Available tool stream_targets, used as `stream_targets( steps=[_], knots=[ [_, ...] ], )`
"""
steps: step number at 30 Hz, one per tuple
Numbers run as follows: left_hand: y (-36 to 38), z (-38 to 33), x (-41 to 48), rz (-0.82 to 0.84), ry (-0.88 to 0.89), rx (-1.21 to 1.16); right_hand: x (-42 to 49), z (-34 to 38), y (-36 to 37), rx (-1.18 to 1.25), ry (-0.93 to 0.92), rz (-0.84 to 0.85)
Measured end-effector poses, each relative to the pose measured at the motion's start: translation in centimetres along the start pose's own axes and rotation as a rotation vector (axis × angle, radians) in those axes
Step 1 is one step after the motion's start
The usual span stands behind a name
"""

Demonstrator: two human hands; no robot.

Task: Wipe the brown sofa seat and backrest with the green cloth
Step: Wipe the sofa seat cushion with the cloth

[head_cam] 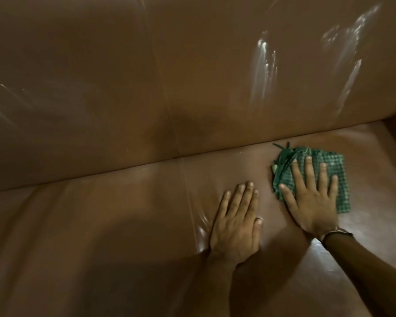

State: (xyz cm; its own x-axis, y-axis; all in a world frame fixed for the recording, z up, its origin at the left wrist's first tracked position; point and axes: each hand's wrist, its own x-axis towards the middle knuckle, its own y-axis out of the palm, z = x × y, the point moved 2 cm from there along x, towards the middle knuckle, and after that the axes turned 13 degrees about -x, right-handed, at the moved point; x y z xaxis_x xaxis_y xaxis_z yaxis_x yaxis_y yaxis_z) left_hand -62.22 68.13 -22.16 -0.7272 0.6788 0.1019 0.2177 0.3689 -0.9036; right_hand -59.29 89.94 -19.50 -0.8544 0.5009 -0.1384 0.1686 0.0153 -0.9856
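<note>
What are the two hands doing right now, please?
Left hand: open, flat on the sofa seat.
Right hand: open, pressing the green cloth.

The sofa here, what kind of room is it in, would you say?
Probably a living room at home, though only the sofa shows. The glossy brown seat and padded backrest fill the view, and a right hand presses a green checked cloth flat, as in ordinary housecleaning.

Left hand (234,227): I see it bare, no ring or band that I can make out.
Left forearm: bare, no sleeve in view.
Right hand (311,202): bare, short pale nails showing.
Right wrist: I see a thin dark bracelet (336,233) with a metallic glint circling it.
Right forearm: no sleeve showing, in shadow at the near right edge.
</note>
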Motion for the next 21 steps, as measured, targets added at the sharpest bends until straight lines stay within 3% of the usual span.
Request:
stream_targets(
  steps=[8,12,16,21],
  knots=[
    [-0.6,-0.1,-0.4,0.034,0.001,0.025,-0.2,-0.3,-0.2,-0.055,-0.067,0.062],
    [-1.1,-0.7,-0.3,0.058,-0.052,0.044,0.8,-2.3,-0.9,-0.122,-0.219,0.076],
    [-1.8,-1.9,1.1,0.038,-0.115,0.061,3.3,-5.3,-1.2,-0.153,-0.361,0.027],
    [-1.4,-2.5,2.2,-0.005,-0.250,0.090,3.1,-5.5,-0.1,-0.079,-0.369,-0.057]
  ],
)
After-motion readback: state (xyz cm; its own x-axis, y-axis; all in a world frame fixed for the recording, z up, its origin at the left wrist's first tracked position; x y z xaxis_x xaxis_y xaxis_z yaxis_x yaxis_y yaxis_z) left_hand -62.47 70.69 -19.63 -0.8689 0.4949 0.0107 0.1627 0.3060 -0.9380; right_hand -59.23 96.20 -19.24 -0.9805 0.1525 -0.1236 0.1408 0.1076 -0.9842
